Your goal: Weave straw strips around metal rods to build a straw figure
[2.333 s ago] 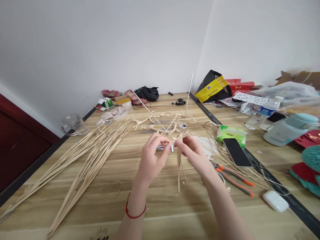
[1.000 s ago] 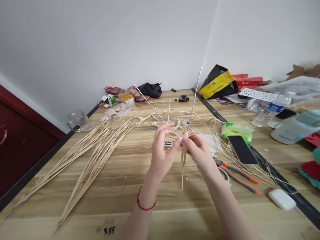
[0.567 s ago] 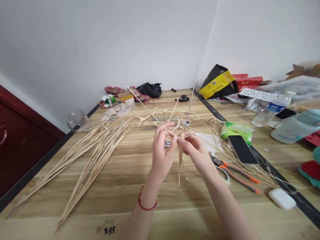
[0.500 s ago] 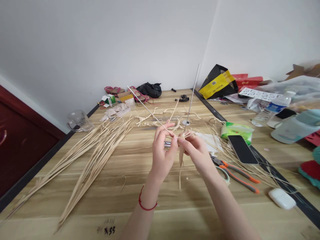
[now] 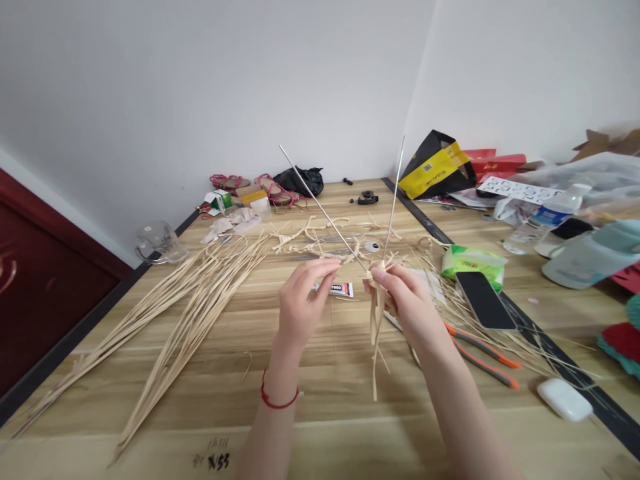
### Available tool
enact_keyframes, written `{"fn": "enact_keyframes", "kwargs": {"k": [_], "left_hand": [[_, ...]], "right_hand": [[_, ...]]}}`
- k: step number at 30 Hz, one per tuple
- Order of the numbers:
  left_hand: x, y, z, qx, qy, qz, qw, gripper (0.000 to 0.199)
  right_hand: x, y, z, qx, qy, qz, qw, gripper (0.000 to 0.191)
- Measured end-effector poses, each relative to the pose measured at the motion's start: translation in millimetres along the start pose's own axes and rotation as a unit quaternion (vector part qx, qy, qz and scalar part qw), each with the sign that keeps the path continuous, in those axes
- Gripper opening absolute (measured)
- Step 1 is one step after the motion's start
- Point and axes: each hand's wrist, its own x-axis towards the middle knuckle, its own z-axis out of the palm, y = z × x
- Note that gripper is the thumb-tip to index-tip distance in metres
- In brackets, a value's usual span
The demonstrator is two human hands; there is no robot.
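Note:
Pale strips point(image 5: 376, 313) hang from a small woven piece pinched in my right hand point(image 5: 404, 293). Two thin metal rods, one leaning left point(image 5: 320, 205) and one nearly upright point(image 5: 395, 193), rise from that piece. To the left of it, my left hand point(image 5: 305, 287) has thumb and fingertips pressed together, apart from the rods; what is between the fingertips is too small to make out. A red string circles the left wrist. Beyond the left fingers lies a small glue tube point(image 5: 343, 289), partly covered by them.
Long pale strips point(image 5: 200, 313) lie at the left near a glass mug point(image 5: 161, 243). Orange-handled pliers point(image 5: 483, 350), a phone point(image 5: 485, 300), a white case point(image 5: 565, 399) and a bottle point(image 5: 545, 217) are at the right. Knotted pieces point(image 5: 300, 237) lie behind the hands.
My left hand has moved left, away from the woven piece and rods. My right hand has shifted slightly right with them, and more of the glue tube shows.

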Motion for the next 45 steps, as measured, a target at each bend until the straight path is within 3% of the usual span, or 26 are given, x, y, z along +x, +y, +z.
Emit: {"fn": "enact_keyframes", "kwargs": {"k": [3, 7, 9, 12, 16, 20, 27, 34, 37, 41, 45], "left_hand": [[-4, -2, 2.6, 0.051, 0.048, 0.040, 0.997, 0.028], [-3, 3, 1.6, 0.064, 0.047, 0.063, 0.995, 0.027], [0, 8, -0.4, 0.030, 0.034, 0.034, 0.998, 0.025], [4, 15, -2.6, -0.043, -0.013, -0.064, 0.997, 0.015], [5, 21, -2.2, -0.113, -0.054, -0.198, 0.972, 0.006], [5, 23, -2.0, -0.140, -0.118, -0.274, 0.944, 0.009], [8, 23, -6.5, -0.169, -0.198, -0.320, 0.911, 0.008], [10, 17, -15.3, -0.290, -0.274, -0.348, 0.848, 0.013], [12, 18, -17.7, -0.315, -0.289, -0.358, 0.830, 0.015], [13, 22, -16.1, -0.315, -0.289, -0.376, 0.822, 0.019], [11, 23, -12.6, -0.270, -0.289, -0.377, 0.837, 0.022]], "right_hand": [[-2, -2, -1, -0.004, -0.001, 0.000, 1.000, 0.032], [-6, -6, 1, 0.003, 0.020, -0.006, 1.000, 0.031], [-8, -8, 3, 0.007, 0.033, -0.013, 0.999, 0.029], [-10, -10, 4, -0.008, 0.045, -0.035, 0.998, 0.027], [-8, -8, 3, -0.063, 0.033, -0.083, 0.994, 0.028], [-4, -5, 0, -0.100, 0.018, -0.110, 0.989, 0.026], [-1, -2, -3, -0.180, -0.008, -0.163, 0.970, 0.024], [1, -2, -9, -0.155, -0.115, -0.160, 0.968, 0.021], [0, -3, -11, -0.145, -0.129, -0.160, 0.968, 0.021], [-1, -6, -10, -0.143, -0.113, -0.148, 0.972, 0.021], [1, -6, -10, -0.134, -0.094, -0.118, 0.979, 0.021]]}}
